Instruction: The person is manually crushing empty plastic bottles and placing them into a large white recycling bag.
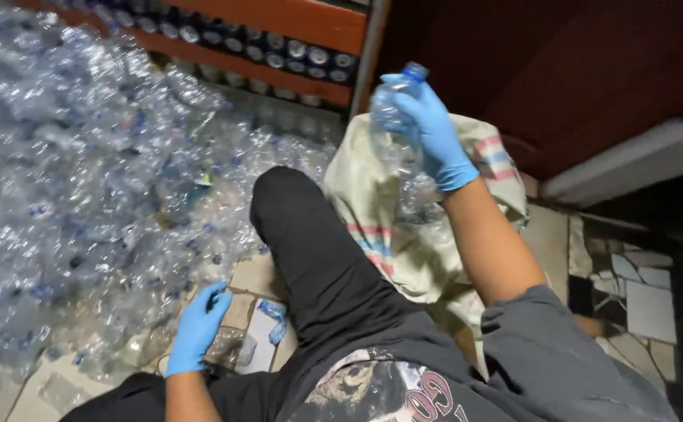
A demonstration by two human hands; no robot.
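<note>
My sack (404, 234) stands open beside my raised knee (295, 227), a pale woven bag with red and blue stripes; clear bottles show in its mouth, though how full it is I cannot tell. My right hand (431, 129), in a blue glove, is closed around a clear plastic bottle (392, 117) just above the sack's mouth. The bottle's long axis runs nearly upright, tilted a little, with its blue cap pointing up and away from the sack and its base toward the opening.

My left hand (198, 328), also gloved, is down on the far side of my knee from the sack, fingers curled loosely at a crushed clear bottle (228, 348) on the floor; whether I have gripped it I cannot tell.

Beyond that hand, a great heap (84, 180) of empty clear bottles, many with blue caps, covers the floor. The floor (638, 305) by the sack is irregular pale stone set in dark joints. Behind the sack rises an orange rack (279, 23) with rows of bottles lying cap-outward.
</note>
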